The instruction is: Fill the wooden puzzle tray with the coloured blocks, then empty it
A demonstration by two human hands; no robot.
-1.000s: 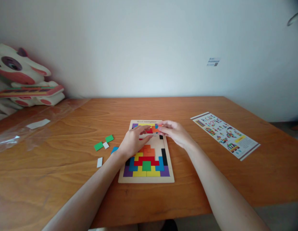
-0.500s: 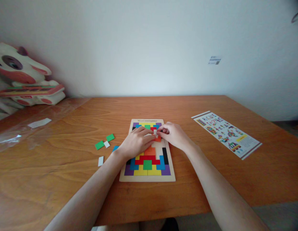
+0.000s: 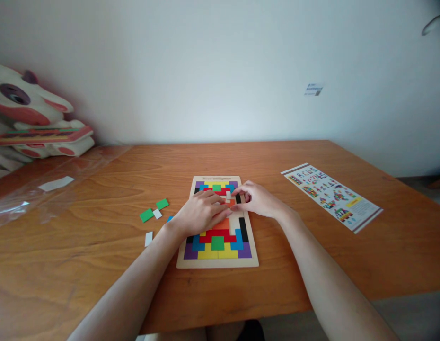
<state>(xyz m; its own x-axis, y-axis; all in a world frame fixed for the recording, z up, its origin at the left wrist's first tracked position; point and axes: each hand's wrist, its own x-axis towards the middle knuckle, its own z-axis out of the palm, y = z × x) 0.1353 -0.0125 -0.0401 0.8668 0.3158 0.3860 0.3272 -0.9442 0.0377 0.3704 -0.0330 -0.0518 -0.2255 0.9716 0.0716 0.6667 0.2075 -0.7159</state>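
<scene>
1. Wall (image 3: 191, 71): pale, stands behind your work surface.
2. Table (image 3: 312, 265): brown wood grain, carries everything you are handling.
3. Cow toy (image 3: 31, 116): at the far left, with a keyboard along its front.
4. Clear plastic wrap (image 3: 57, 201): lies on the table in front of the toy, a white slip showing in it.
5. Printed sheet (image 3: 331, 198): lies flat and slanted, to the right of your right hand and well apart from it.
6. Puzzle board (image 3: 217, 264): lies flat on the table before you, under and between your hands. Purple, yellow, blue, red, green, black and orange pieces fill much of it; pale ground shows right of centre.
7. Your left hand (image 3: 200, 210): palm down over the board's left side, fingers loosely extended, thumb apart from them. No piece is seen in its grasp; contact beneath it is hidden.
8. Your right hand (image 3: 259, 201): at the board's right edge, thumb and index parted, the other fingers curled; no grip on a piece is visible.
9. Loose green pieces (image 3: 146, 215): two, left of the board, with a small white piece (image 3: 157, 213) between them.
10. White oblong piece (image 3: 148, 238): nearer you, beside your left forearm.
11. Blue piece (image 3: 170, 219): mostly hidden by your left wrist.
12. White piece on the board (image 3: 228, 195): just beside your right index fingertip.
</scene>
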